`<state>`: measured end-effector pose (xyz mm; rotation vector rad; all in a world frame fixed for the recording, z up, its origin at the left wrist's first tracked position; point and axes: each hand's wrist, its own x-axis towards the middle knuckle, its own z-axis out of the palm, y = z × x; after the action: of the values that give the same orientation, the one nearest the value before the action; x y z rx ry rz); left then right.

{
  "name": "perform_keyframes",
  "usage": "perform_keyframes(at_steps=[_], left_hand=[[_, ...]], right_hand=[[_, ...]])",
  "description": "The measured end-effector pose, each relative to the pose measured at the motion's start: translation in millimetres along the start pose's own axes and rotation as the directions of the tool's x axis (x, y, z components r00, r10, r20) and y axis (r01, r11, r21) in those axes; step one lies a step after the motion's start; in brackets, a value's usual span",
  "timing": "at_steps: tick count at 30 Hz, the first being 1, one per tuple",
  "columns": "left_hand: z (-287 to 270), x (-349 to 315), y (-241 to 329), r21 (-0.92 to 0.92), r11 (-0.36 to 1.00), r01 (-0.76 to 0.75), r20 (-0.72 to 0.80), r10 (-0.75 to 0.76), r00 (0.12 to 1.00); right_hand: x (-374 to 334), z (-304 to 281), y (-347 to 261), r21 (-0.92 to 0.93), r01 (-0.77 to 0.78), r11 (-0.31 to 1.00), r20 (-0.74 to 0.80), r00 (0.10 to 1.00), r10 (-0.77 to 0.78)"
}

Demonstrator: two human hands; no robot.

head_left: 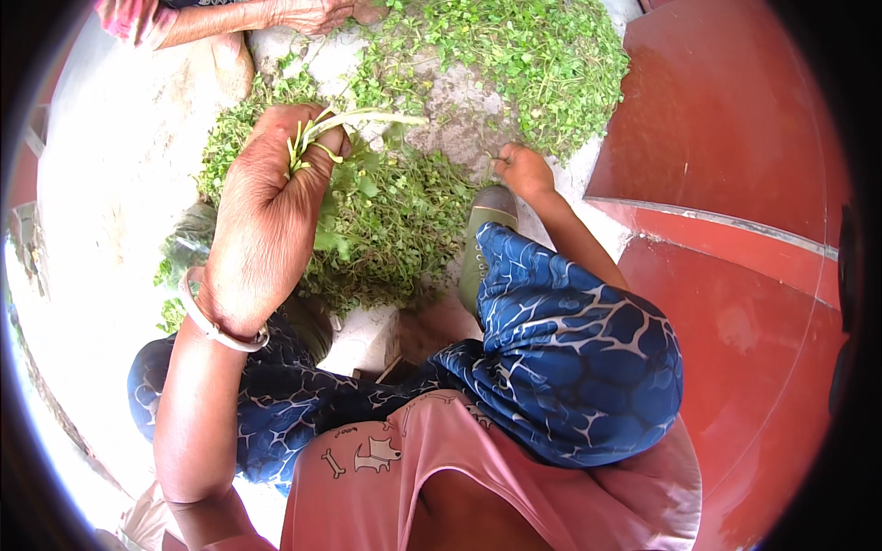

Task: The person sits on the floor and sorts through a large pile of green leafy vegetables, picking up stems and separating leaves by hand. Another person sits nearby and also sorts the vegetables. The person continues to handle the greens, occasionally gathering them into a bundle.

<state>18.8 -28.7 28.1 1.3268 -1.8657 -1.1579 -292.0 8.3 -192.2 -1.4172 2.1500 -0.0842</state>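
Observation:
My left hand [276, 202], with a pale bangle [223, 338] at its wrist, is raised near the camera. Its fingers are closed round a bunch of leafy greens [363, 117], whose pale cut stems stick out past the thumb and whose leaves hang below the hand. Farther off and lower, my right hand [526, 173] is closed just beyond the tip of my right shoe, by the bare strip of floor. Whatever its fingertips pinch is too small to make out. Beneath the left hand spreads a heap of loose greens [395, 220].
A larger heap of greens [542, 64] lies at the far right. Another person's hand [312, 14] reaches in at the top left, near a bare foot [231, 66]. Beside my left wrist is a clear plastic bag [190, 231]. Red flooring [735, 110] with a raised edge runs along the right.

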Motion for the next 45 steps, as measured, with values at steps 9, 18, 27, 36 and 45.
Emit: perform_keyframes(at_steps=[9, 18, 27, 36, 45], left_hand=[[12.4, 5.7, -3.1, -0.322, 0.93, 0.176, 0.098, -0.152, 0.983], [13.4, -5.1, 1.8, -0.311, 0.919, 0.244, 0.102, -0.223, 0.969], [15.2, -0.1, 9.1, -0.355, 0.877, 0.323, 0.207, -0.263, 0.942], [34.4, -8.5, 2.9, -0.286, 0.952, 0.112, 0.216, -0.049, 0.975], [40.6, -10.6, -6.8, 0.153, 0.98, -0.124, 0.211, 0.091, 0.973]], right_hand=[[23.2, 22.8, 7.4, -0.002, 0.168, 0.986, -0.139, 0.976, -0.167], [-32.1, -83.7, -69.5, 0.779, 0.029, 0.626, 0.125, 0.971, -0.201], [-82.2, -126.6, -111.3, 0.747, 0.283, 0.602, 0.036, 0.886, -0.461], [-106.2, -138.8, -136.9, 0.74, 0.294, 0.604, 0.07, 0.86, -0.505], [-116.4, -128.2, -147.1, 0.804, 0.212, 0.556, 0.132, 0.848, -0.514]])
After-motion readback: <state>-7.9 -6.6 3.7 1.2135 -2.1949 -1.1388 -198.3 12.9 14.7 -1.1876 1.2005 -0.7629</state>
